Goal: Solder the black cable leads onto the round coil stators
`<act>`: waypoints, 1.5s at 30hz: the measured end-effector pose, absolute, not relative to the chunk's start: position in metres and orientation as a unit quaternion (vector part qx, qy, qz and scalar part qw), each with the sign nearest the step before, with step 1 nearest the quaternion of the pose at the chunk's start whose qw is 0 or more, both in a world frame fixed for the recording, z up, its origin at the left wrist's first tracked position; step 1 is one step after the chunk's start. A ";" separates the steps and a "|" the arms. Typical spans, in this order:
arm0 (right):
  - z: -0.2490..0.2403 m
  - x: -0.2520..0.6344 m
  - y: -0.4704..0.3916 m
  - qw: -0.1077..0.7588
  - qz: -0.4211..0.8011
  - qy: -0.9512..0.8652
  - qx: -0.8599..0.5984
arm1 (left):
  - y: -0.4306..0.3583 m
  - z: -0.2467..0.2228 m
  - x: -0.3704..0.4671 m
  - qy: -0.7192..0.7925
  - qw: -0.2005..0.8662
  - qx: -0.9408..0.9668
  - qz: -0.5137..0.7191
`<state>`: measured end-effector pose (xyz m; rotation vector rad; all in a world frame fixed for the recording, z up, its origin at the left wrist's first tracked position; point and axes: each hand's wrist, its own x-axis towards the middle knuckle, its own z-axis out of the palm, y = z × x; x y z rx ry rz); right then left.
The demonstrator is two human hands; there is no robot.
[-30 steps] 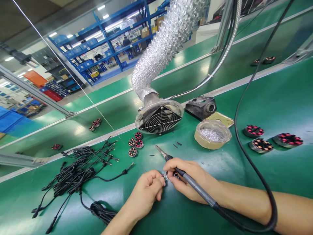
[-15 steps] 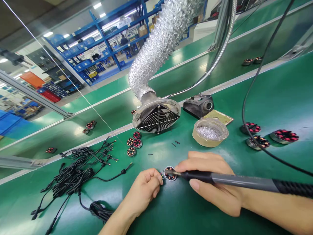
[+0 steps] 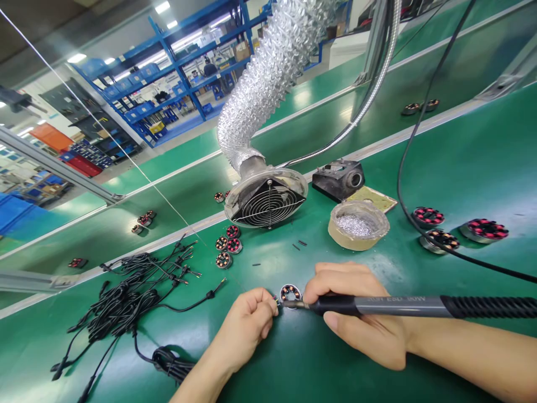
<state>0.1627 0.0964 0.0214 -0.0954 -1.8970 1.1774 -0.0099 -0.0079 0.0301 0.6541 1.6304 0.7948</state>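
My right hand [image 3: 356,313] is closed around a soldering iron [image 3: 390,305] with a grey and black handle. Its tip reaches left over the near edge of a small round motor stator [image 3: 290,290] with copper windings, lying on the green bench. Just left of the stator, my left hand [image 3: 251,316] is closed in a pinch. The ends of thin wires [image 3: 277,301] poke out between its fingertips, close to the iron's tip. Whether tip and wires touch, I cannot tell. The rest of what the left fingers hold is hidden.
Black cables [image 3: 134,296] lie heaped at left. Several stators [image 3: 229,244] sit behind my left hand, and more stators [image 3: 484,229] at right. Beyond my right hand stands a tub of metal shavings [image 3: 358,225] beside an iron stand [image 3: 339,179]. A fume extractor [image 3: 268,201] hangs above the bench.
The soldering iron's tip has moved from across the stator to its near side, closer to the left fingertips. The left hand keeps its pinch. The view has shifted slightly.
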 end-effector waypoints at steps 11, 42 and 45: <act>0.026 0.166 0.095 0.443 0.460 -0.768 -0.048 | -0.010 0.029 -0.011 0.698 0.565 0.287 0.332; 0.025 0.162 0.096 0.447 0.396 -0.802 0.004 | -0.009 0.031 -0.010 0.694 0.564 0.295 0.336; 0.024 0.162 0.096 0.447 0.389 -0.805 0.005 | -0.009 0.031 -0.010 0.693 0.565 0.295 0.337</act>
